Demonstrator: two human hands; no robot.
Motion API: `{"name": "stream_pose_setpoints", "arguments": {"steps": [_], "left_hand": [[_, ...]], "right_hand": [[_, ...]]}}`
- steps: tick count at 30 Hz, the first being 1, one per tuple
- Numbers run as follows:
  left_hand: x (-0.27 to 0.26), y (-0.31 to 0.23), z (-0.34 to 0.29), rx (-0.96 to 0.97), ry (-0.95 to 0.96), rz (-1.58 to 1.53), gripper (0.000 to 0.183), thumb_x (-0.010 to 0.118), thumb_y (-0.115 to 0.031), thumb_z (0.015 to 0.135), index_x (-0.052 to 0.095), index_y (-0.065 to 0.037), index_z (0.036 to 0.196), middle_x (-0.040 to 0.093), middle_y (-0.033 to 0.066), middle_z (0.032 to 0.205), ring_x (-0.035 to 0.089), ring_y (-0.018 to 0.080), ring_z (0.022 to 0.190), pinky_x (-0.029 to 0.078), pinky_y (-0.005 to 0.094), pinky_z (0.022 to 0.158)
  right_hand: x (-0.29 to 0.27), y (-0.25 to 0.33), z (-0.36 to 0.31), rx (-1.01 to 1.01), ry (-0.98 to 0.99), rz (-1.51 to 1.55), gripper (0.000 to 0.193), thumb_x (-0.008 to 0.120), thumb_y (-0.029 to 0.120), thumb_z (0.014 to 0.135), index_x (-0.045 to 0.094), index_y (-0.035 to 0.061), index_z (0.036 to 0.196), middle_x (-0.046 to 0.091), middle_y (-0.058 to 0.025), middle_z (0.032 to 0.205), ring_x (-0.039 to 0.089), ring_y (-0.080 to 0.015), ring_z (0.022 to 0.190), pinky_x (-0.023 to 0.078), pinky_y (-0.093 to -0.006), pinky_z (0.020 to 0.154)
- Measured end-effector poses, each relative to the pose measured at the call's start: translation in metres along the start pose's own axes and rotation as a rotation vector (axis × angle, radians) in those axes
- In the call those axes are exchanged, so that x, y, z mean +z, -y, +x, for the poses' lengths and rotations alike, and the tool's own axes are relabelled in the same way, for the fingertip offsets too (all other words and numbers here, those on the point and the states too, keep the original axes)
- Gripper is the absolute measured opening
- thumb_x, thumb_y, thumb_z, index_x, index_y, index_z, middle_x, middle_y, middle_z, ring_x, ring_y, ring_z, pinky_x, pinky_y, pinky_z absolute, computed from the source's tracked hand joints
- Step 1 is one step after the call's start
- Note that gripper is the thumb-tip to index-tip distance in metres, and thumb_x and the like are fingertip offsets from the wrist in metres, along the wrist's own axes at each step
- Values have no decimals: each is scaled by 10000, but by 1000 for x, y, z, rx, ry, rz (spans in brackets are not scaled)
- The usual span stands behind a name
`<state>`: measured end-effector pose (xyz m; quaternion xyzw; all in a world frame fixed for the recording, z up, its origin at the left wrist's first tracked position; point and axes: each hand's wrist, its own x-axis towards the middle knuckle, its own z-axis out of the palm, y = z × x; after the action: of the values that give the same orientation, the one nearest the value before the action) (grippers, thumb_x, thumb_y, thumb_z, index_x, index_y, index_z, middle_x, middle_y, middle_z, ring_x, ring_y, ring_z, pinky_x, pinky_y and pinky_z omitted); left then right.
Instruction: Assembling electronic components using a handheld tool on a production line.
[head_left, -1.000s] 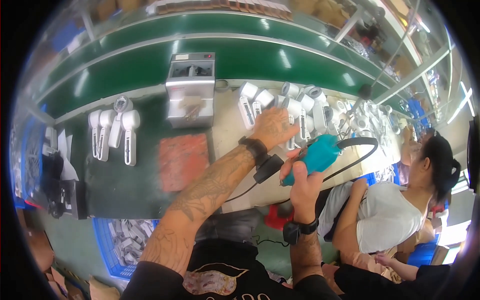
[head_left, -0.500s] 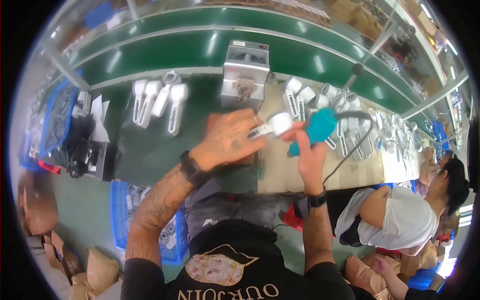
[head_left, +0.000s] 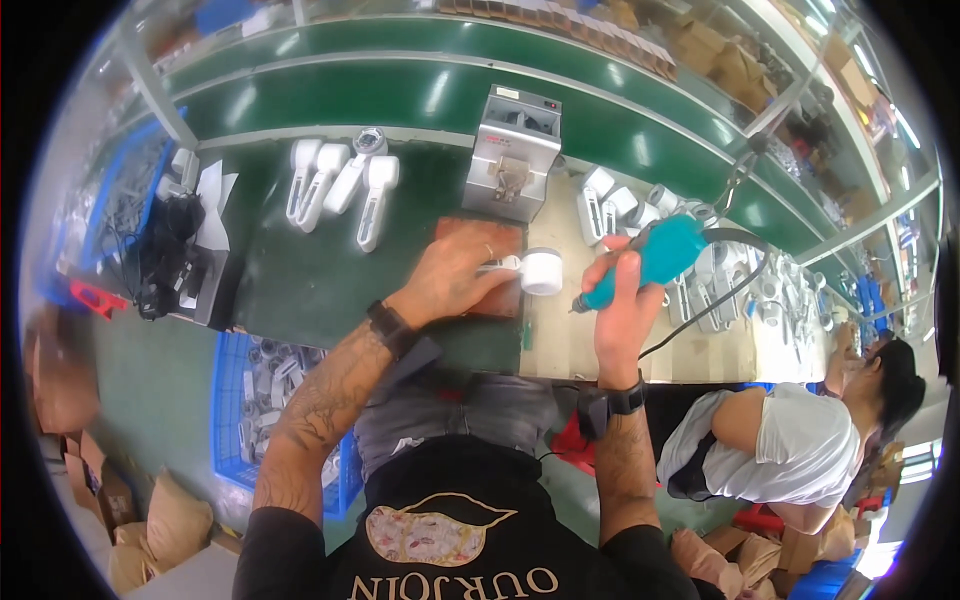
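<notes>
My left hand (head_left: 450, 272) is closed on the slotted handle of a white handheld device with a round, cup-like head (head_left: 543, 272). It holds this above a reddish-brown pad (head_left: 508, 302), with the head sticking out to the right. My right hand (head_left: 624, 312) is wrapped round a teal electric screwdriver (head_left: 660, 258) with a dark cord. The screwdriver's tip points left and down, a short way from the round head and not touching it. My left fingertips are partly hidden behind the hand.
Similar white devices (head_left: 372, 210) lie at the back left, and many more (head_left: 705, 285) crowd the right. A silver machine (head_left: 515, 150) stands behind the pad. A blue crate (head_left: 228, 410) of parts sits below the table. Another person (head_left: 775, 440) works at the right.
My right fingers, earlier at the round head, have come away from it with the screwdriver. The device has turned in my left hand. The whole view has shifted a little.
</notes>
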<state>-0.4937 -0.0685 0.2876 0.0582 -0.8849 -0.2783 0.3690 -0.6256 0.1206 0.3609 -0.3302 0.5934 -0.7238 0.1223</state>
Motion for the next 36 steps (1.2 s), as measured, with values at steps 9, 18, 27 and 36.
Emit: {"name": "stream_pose_setpoints", "arguments": {"steps": [9,18,27,36], "left_hand": [[-13,15,19,73,177,166,307,782,-288,843,736,-121,1096,671,65,1036,636,287,995,515,426,870],[-6,24,7,-4,148,83,410,767,-349,861,687,-145,1208,648,55,1132,583,291,1098,465,464,974],[-4,26,9,-58,201,91,366,737,-303,888,679,-130,1205,629,67,1147,560,308,1105,425,485,1014],[-4,27,14,-64,177,18,375,750,-273,877,681,-115,1210,640,62,1168,561,294,1083,416,475,1002]], "right_hand": [[76,-13,102,-134,66,-25,321,483,302,1093,600,3,1110,597,-38,734,557,-115,671,444,-275,614],[115,-62,145,-202,174,-1,302,557,301,1064,606,3,1080,622,-27,738,575,-113,680,455,-266,655],[114,-70,140,-146,158,19,267,557,268,1061,614,10,1023,619,-27,743,577,-115,669,459,-272,617],[68,-46,83,-63,150,-69,467,573,426,1040,583,-34,1117,597,-64,716,577,-154,637,460,-294,579]]}}
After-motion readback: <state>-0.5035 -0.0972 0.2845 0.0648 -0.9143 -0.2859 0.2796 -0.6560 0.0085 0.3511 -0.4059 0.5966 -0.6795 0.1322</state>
